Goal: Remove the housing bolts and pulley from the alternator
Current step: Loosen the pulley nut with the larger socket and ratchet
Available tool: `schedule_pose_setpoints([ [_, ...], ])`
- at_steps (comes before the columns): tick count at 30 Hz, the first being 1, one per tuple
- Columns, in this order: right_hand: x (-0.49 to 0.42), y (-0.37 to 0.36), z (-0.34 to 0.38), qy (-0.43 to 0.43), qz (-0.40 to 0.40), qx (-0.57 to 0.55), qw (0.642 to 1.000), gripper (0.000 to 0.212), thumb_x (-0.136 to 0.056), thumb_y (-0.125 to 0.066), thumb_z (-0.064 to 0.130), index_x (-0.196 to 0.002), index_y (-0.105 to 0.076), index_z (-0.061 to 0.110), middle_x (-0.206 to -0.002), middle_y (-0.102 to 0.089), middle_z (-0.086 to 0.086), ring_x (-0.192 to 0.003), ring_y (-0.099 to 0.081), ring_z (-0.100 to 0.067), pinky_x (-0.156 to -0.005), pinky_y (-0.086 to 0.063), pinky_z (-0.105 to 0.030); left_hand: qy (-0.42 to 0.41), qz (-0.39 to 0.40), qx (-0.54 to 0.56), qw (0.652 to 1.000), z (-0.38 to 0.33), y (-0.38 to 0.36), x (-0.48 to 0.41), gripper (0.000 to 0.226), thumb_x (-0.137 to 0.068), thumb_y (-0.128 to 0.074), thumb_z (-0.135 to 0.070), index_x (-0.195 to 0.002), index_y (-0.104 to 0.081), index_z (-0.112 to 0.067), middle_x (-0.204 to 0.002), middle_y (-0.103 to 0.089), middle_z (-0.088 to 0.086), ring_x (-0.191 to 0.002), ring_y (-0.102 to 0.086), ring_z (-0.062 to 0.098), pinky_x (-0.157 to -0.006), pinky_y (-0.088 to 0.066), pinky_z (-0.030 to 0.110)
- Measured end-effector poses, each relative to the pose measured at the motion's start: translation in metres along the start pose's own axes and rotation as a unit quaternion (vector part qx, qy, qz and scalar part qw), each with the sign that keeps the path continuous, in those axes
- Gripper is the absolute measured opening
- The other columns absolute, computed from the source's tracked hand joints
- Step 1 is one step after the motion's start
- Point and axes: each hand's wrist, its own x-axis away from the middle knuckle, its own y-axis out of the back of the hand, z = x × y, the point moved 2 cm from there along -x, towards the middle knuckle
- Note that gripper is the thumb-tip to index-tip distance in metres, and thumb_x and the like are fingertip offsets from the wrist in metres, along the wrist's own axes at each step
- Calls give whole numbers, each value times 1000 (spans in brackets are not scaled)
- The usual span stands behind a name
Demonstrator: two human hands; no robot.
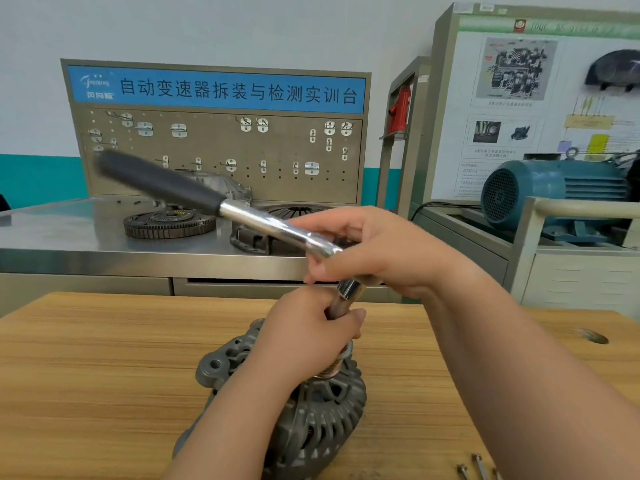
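Wooden table (104,375) under grey alternator (311,420)

Cast metal, chrome and wood grain

The alternator (311,420) near the worktop's front edge is dull grey cast metal, rough and matt, with a coppery threaded shaft. The ratchet (277,230) is bright polished chrome with a matt black handle sleeve; its socket (348,296) is glossy too. The worktop (104,375) is smooth, light wood-grain; loose bolts (479,467) at its front right edge are plain steel.
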Motion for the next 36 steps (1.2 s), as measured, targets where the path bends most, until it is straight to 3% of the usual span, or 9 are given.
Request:
schedule_pose_setpoints([
  [5, 1, -1, 5, 27, 113, -60, 991, 58, -75, -63, -8, -125, -57, 21, -98, -71, -1, -93, -68, -17, -76, -53, -24, -19, 18, -14, 1000, -3, 2, 5, 35, -90, -60, -45, -72, -70, -17, -56, -61, -30, -60, -58, -10, -58, -39, 20],
  [9, -3, -11, 8, -34, -69, -92, 993, 49, -82, -64, -9, -111, -67, 31, -98, -74, -10, -78, -72, -14, -76, -59, -28, -4, 13, 1, 1000, -5, 2, 4, 38, -93, -58, -39, -63, -69, -19, -49, -60, -25, -51, -56, -7, -56, -38, 22],
  [12, -3, -24, 10, -105, -242, 136, 955, 27, -85, -58, 7, -101, -71, 25, -84, -66, 6, -71, -68, -17, -74, -58, -37, -1, 16, 0, 1000, -6, 3, 5, 44, -92, -57, -27, -49, -60, -22, -43, -57, -21, -42, -51, -4, -49, -36, 14],
  [14, -3, -28, 9, -129, -259, 287, 913, 24, -86, -51, 11, -100, -71, 14, -84, -66, -2, -72, -61, -19, -66, -52, -35, -11, 15, -16, 1000, -8, 3, 6, 52, -89, -57, -17, -39, -41, -22, -34, -46, -21, -37, -46, -6, -40, -29, 8],
  [20, 5, -15, 4, -55, -195, 217, 955, 12, -89, -64, 22, -80, -71, 27, -73, -65, 13, -65, -58, 1, -61, -48, -26, -28, 21, -15, 999, -6, 2, 0, 49, -89, -65, -29, -46, -43, -20, -58, -67, -22, -63, -64, -5, -61, -48, 25],
  [23, 8, -7, 3, 58, -64, 112, 990, 16, -88, -69, 11, -78, -69, 24, -85, -70, 5, -95, -66, -15, -88, -52, -30, -30, 23, -15, 999, -5, 4, 0, 39, -87, -66, -38, -50, -62, -25, -69, -72, -16, -63, -63, -2, -64, -50, 26],
  [27, 10, -5, 8, 97, 27, 48, 994, 24, -84, -67, -3, -86, -69, 21, -91, -69, -7, -93, -63, -28, -87, -51, -32, -27, 43, 7, 999, -5, 6, 4, 33, -86, -65, -44, -58, -69, -28, -67, -71, -10, -60, -63, 3, -66, -51, 28],
  [31, 6, -14, 6, 41, -138, 86, 986, 22, -88, -66, 12, -82, -73, 32, -81, -69, 9, -81, -66, -12, -80, -55, -32, -14, 44, 19, 999, -6, 5, 4, 40, -91, -62, -35, -58, -62, -13, -56, -66, -19, -51, -58, -4, -58, -44, 21],
  [36, 0, -30, 6, -124, -263, 369, 883, 9, -93, -47, 19, -95, -56, 18, -72, -53, 3, -71, -56, -20, -54, -41, -30, -32, 45, 1, 998, -13, 5, 7, 46, -88, -54, -5, -50, -32, -13, -30, -43, -20, -35, -45, -11, -36, -28, 6],
])
